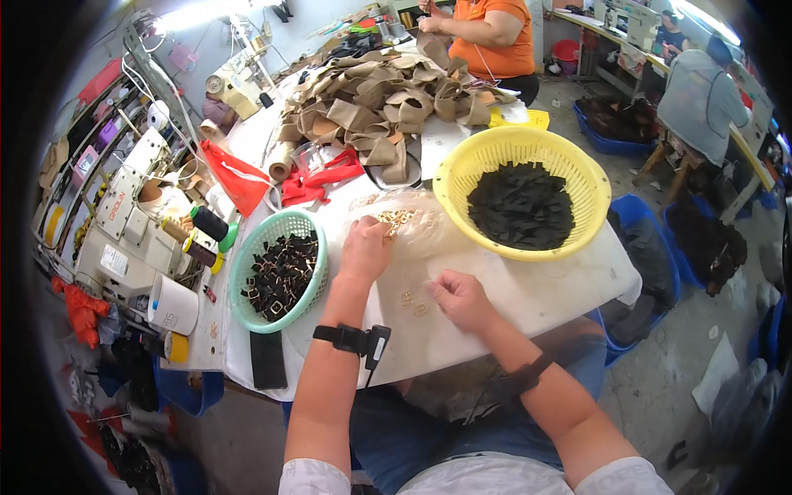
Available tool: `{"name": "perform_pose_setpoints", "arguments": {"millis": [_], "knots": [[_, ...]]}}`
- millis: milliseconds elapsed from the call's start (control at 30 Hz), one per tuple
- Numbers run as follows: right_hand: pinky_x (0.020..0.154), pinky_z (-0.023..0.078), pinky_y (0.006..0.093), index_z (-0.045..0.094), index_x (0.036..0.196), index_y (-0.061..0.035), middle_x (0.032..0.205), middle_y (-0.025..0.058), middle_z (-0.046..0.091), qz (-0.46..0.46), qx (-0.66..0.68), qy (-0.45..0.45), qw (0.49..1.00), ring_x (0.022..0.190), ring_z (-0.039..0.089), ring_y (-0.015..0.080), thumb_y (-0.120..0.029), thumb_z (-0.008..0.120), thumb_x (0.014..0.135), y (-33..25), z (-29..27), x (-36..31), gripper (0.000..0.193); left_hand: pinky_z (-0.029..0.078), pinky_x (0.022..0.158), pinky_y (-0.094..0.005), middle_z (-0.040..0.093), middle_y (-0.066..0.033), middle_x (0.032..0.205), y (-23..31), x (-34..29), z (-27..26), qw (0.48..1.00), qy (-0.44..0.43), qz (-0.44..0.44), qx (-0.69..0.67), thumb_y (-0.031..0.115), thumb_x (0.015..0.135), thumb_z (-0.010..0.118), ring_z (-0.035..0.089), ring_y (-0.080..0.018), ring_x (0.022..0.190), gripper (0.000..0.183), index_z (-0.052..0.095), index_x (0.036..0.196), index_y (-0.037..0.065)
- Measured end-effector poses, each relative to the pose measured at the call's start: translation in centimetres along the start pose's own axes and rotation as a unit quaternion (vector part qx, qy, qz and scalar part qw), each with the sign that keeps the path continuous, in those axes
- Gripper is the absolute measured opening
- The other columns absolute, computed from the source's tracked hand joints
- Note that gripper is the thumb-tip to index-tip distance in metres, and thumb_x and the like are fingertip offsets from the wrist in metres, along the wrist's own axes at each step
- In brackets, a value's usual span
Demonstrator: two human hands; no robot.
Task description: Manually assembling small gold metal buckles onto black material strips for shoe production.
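Note:
My left hand (365, 248) is closed at the mouth of a clear plastic bag (429, 231), its fingertips on small gold metal buckles (399, 219). My right hand (462, 299) is held low over the white tabletop with fingers curled into a pinch; whatever they hold, if anything, is too small to make out. Beside it a few loose rectangular gold buckles (421, 310) lie flat. A mint-green basket (239, 307) left of my left arm holds black strips fitted with gold buckles. Beyond my right hand, a yellow basket (590, 223) is filled with black fabric pieces (520, 206).
Brown fabric parts (388, 103) are heaped at the table's far side, near a person in orange (495, 41). Sewing machines (124, 227) stand at left. A black phone-like slab (268, 360) lies at the front edge. Blue bins (639, 272) sit at right.

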State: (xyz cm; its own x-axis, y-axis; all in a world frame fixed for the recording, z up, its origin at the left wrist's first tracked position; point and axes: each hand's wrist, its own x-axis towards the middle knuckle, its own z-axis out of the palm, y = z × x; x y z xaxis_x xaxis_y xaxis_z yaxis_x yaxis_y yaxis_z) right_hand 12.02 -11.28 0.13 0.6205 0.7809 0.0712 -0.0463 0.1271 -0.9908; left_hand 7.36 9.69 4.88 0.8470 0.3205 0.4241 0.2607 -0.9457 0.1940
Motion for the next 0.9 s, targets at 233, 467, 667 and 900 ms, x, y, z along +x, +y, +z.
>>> {"name": "perform_pose_setpoints", "arguments": {"millis": [233, 467, 667, 900], "knots": [[0.041, 0.032, 0.0204, 0.056, 0.075, -0.0058, 0.056, -0.0056, 0.048, -0.039, 0.007, -0.005, 0.999, 0.045, 0.040, 0.0025, -0.022, 0.061, 0.094, 0.9, -0.1, 0.2, 0.026, 0.049, 0.085, -0.0415, 0.065, -0.0145, 0.091, -1.9, 1.5, 1.8, 0.996, -0.075, 0.004, -0.046, 0.008, 0.078, 0.062, 0.062, -0.0336, 0.092, 0.022, 0.071, 0.098, 0.011], [0.052, 0.037, 0.0255, 0.057, 0.072, -0.0018, 0.059, -0.0031, 0.048, 0.003, -0.012, 0.012, 1.000, 0.056, 0.039, 0.0055, -0.023, 0.063, 0.091, -0.7, -0.2, -0.2, 0.029, 0.049, 0.082, -0.0423, 0.065, -0.0184, 0.090, -1.4, 1.8, 1.7, 0.997, -0.055, -0.026, -0.041, 0.007, 0.077, 0.062, 0.062, -0.0344, 0.090, 0.013, 0.068, 0.088, 0.005], [0.052, 0.037, 0.0256, 0.057, 0.072, -0.0017, 0.058, -0.0026, 0.048, -0.006, -0.012, 0.010, 1.000, 0.056, 0.039, 0.0057, -0.024, 0.063, 0.091, -0.4, -0.2, -0.1, 0.030, 0.050, 0.077, -0.0413, 0.065, -0.0187, 0.086, -1.0, 1.6, 0.8, 0.991, -0.027, -0.063, -0.118, 0.006, 0.075, 0.064, 0.063, -0.0345, 0.084, 0.012, 0.066, 0.087, 0.003], [0.051, 0.036, 0.0261, 0.056, 0.071, -0.0022, 0.057, -0.0029, 0.046, -0.002, -0.025, 0.012, 1.000, 0.056, 0.039, 0.0057, -0.024, 0.063, 0.091, -0.5, -0.2, -0.1, 0.031, 0.050, 0.081, -0.0412, 0.064, -0.0169, 0.094, -0.3, 1.1, 0.4, 0.993, -0.013, -0.057, -0.104, 0.008, 0.077, 0.066, 0.063, -0.0326, 0.090, 0.016, 0.069, 0.093, 0.006]]}}
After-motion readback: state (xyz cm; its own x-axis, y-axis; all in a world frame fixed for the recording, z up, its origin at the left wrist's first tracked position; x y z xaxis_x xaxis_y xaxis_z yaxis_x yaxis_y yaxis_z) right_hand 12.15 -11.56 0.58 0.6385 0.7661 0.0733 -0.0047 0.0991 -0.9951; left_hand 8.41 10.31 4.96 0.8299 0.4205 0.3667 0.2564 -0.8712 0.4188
